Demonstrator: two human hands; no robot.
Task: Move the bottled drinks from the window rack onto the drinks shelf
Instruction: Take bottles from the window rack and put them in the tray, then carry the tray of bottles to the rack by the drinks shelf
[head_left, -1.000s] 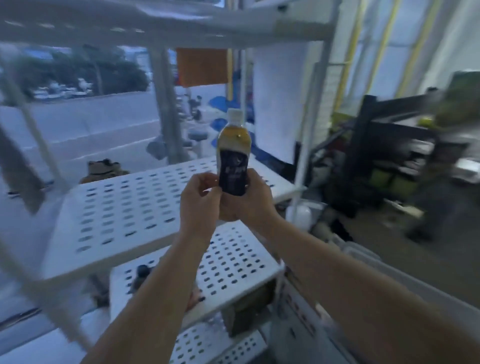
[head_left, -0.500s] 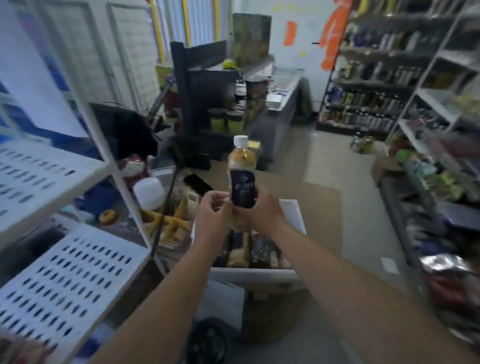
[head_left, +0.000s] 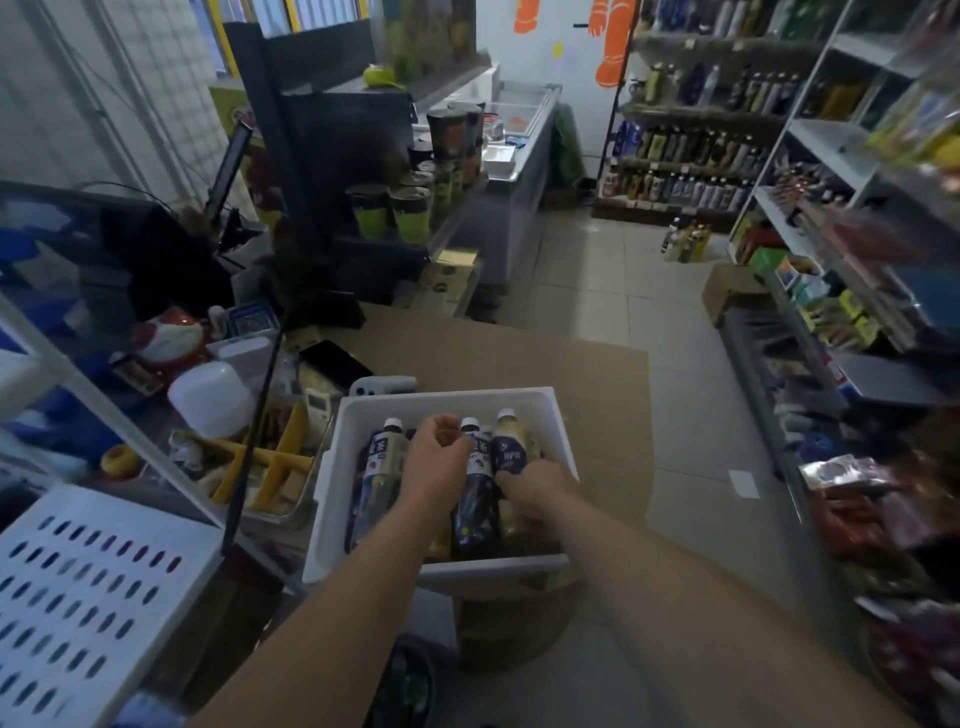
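Seemingly midway: the right hand (head_left: 535, 493) grips a bottle (head_left: 511, 449) inside the white bin (head_left: 447, 399) beside other bottles (head_left: 383, 460), the left hand (head_left: 435, 460) hovers loosely curled and empty above them, and the drinks shelf (head_left: 691, 174) stands well beyond the bin

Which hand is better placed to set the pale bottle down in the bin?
Right: the right hand grips the pale bottle inside the white bin; the left hand is beside it, over other bottles.
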